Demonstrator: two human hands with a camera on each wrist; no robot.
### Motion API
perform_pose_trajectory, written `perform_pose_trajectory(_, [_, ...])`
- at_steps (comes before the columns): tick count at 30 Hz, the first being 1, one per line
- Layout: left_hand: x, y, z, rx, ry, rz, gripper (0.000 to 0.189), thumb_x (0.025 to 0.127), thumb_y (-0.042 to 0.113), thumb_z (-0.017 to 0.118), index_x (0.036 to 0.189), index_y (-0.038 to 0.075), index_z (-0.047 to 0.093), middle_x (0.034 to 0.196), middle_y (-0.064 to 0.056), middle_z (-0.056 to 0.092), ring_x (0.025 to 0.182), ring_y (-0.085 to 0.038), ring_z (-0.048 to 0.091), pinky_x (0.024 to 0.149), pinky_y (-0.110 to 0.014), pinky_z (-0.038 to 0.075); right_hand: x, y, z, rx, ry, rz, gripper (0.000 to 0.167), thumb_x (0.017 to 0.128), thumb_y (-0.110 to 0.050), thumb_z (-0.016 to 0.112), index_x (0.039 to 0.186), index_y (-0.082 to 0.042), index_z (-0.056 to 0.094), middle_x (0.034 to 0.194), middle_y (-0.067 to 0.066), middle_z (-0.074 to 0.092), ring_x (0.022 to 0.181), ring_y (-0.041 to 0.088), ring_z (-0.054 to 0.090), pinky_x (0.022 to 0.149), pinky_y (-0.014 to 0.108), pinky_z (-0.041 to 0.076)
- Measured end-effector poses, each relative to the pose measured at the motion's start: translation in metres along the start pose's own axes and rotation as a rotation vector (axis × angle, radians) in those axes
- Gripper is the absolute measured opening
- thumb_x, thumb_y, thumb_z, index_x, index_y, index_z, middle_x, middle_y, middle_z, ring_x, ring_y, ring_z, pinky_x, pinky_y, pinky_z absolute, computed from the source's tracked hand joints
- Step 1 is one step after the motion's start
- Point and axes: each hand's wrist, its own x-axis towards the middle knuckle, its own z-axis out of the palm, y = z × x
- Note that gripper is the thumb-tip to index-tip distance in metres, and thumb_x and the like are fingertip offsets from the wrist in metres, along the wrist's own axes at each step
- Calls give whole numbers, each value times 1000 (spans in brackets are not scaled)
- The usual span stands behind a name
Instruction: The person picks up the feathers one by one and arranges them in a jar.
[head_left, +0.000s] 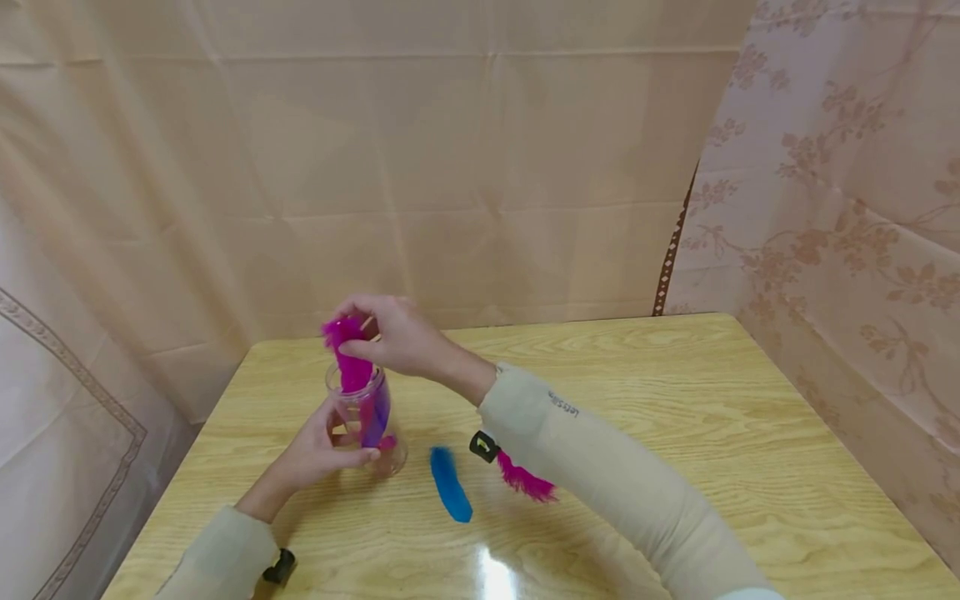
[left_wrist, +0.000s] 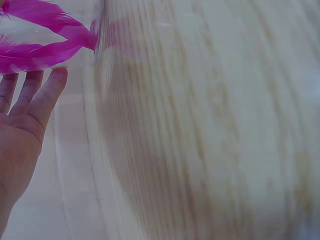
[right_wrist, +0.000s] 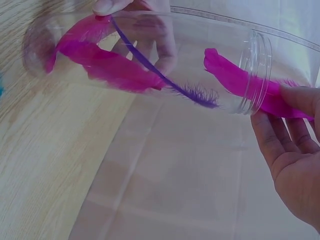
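A clear jar (head_left: 390,457) is upright on the table, with magenta feathers (right_wrist: 120,70) and a purple feather (right_wrist: 145,61) inside. My left hand (head_left: 318,450) grips the jar around its side; in the left wrist view its fingertips (left_wrist: 50,92) lie by the magenta feathers (left_wrist: 45,56). Above the rim, my right hand (head_left: 397,333) pinches another magenta feather (head_left: 354,367) between thumb and fingers. In the right wrist view that feather (right_wrist: 227,75) passes through the jar's mouth, its lower end inside. No lid shows on the jar.
A blue feather (head_left: 452,487) lies on the wooden table (head_left: 630,375) right of the jar. Another magenta feather (head_left: 525,479) lies farther right, partly hidden by the right sleeve. Beige curtains (head_left: 450,150) hang behind the table, and a floral curtain (head_left: 847,208) at the right.
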Motion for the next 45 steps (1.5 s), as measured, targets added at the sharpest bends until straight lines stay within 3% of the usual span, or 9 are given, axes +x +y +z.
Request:
perform_pose_trajectory(3, [0,0,0,-14,-4,2,85,83,6,84,149,14,33,145,-13,44,123,-39,49,92,-32,54,0,0,0,-2,-1,-11,24,92,-6,74,115,-5,66,101,3,71,86,5,67,77,15,54])
perform_pose_trajectory(13, [1,-3,1,-13,3,30,59,84,2,82,127,5,41,137,-19,49,117,-41,54,87,-34,56,0,2,-2,35,13,-47,22,92,-1,73,112,-1,65,101,12,71,89,11,68,82,18,54])
perform_pose_trajectory(17, [2,-4,0,-15,1,44,57,83,1,82,124,5,41,137,-19,49,116,-42,54,87,-34,57,-2,4,-4,51,20,-38,22,92,-1,73,113,-1,65,101,12,71,90,11,68,82,17,54])
perform_pose_trajectory(26, [3,-5,-1,-6,6,48,53,83,2,82,118,5,42,137,-16,50,116,-32,57,88,-35,56,-11,12,-13,84,31,-4,23,93,-5,73,114,-3,65,104,10,71,92,12,67,81,20,55])
perform_pose_trajectory(33, [3,-5,0,4,18,33,56,83,2,83,122,7,43,134,-16,52,114,-31,58,88,-33,56,-21,22,-23,55,21,33,25,94,-7,73,117,-2,65,106,10,70,94,14,67,82,22,56])
perform_pose_trajectory(36, [3,-4,0,3,12,41,55,83,1,82,119,3,42,133,-18,52,113,-32,58,88,-33,56,-27,26,-28,38,-7,66,27,94,-8,73,120,-3,64,109,7,69,97,14,67,82,22,56])
perform_pose_trajectory(45, [4,-4,-1,10,16,40,52,82,1,83,113,-2,41,138,-18,49,113,-36,56,87,-34,56,-50,38,-39,-101,-93,105,33,95,-12,73,126,-4,65,120,6,69,108,16,65,86,23,55])
